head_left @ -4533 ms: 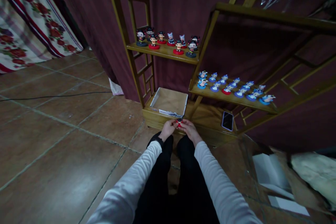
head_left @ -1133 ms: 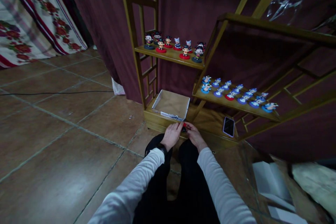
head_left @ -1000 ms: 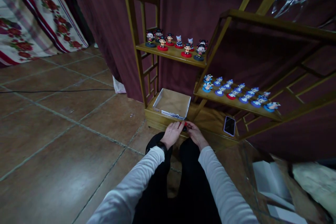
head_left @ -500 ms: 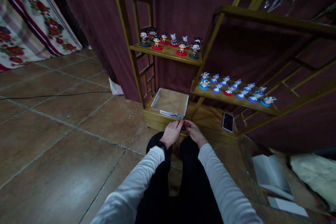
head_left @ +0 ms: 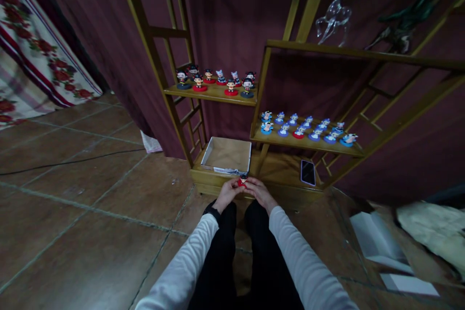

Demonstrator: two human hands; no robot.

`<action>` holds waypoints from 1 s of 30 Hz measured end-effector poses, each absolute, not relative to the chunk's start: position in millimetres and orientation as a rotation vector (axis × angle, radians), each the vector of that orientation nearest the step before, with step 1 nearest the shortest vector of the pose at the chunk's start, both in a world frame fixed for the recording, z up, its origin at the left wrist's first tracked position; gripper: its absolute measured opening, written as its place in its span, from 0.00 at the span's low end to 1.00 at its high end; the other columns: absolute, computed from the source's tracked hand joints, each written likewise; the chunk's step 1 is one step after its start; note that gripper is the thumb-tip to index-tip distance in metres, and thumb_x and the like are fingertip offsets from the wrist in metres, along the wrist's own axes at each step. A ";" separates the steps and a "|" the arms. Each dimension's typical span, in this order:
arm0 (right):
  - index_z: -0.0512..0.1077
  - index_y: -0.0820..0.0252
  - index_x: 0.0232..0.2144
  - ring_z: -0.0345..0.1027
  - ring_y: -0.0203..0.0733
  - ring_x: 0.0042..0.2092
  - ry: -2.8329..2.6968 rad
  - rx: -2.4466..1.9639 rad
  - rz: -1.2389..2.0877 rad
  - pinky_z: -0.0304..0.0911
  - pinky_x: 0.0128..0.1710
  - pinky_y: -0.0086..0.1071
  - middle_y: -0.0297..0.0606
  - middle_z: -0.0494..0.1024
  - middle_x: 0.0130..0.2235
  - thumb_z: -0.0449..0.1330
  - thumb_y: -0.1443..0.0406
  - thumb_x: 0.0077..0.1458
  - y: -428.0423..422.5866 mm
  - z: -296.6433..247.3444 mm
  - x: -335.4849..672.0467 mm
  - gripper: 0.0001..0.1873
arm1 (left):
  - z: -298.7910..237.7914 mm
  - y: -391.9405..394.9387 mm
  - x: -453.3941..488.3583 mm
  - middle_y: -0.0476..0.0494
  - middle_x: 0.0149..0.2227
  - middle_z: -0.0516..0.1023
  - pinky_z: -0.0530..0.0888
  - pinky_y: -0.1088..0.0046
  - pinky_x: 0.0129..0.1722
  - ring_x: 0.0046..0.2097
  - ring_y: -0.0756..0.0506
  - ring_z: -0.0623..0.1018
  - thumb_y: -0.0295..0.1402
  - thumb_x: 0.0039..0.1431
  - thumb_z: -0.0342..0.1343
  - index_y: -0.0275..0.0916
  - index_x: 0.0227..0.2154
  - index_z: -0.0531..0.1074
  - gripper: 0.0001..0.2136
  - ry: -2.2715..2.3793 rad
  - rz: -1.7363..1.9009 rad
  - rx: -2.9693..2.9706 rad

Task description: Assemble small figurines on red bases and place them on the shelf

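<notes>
Between my two hands, in front of the cardboard box, is a small figurine with dark hair and a red base, held upright. My left hand grips it from the left, fingers closed on its base. From the other side my right hand pinches it too. Similar figurines stand on the upper left shelf, some on red bases and some on dark ones. Purple, blue and red-based figurines line the lower right shelf.
A phone lies on the bottom board at the right. A clear glass deer and a dark green ornament stand on the top shelf. White packaging pieces lie on the floor at right. A black cable crosses the tiles.
The figurine has been turned upright and now shows between my fingers. My view has tilted up and swung right, bringing the whole glass deer into sight.
</notes>
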State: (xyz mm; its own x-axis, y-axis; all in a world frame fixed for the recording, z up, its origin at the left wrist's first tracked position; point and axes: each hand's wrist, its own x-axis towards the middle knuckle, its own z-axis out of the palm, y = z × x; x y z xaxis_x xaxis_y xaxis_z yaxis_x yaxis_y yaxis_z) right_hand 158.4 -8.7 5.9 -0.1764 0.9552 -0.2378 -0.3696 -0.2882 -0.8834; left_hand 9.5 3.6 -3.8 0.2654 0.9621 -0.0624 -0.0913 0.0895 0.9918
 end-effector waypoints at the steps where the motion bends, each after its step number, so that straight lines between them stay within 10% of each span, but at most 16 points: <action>1: 0.73 0.59 0.34 0.72 0.40 0.39 -0.841 -1.026 1.657 0.64 0.45 0.40 0.37 0.78 0.37 0.68 0.60 0.36 -8.7 5.7 158.0 0.18 | -2.7 3.3 9.9 0.46 0.27 0.76 0.69 0.74 0.34 0.29 0.50 0.73 0.35 0.38 0.65 0.33 0.39 0.73 0.22 0.963 1.011 1.172; 30: 0.72 0.59 0.32 0.71 0.41 0.36 -0.763 -0.932 1.598 0.64 0.44 0.43 0.37 0.77 0.34 0.69 0.59 0.34 -11.2 -3.2 156.9 0.19 | -6.5 0.9 23.0 0.47 0.31 0.74 0.70 0.71 0.37 0.32 0.50 0.73 0.28 0.36 0.63 0.35 0.34 0.67 0.18 1.129 1.189 1.187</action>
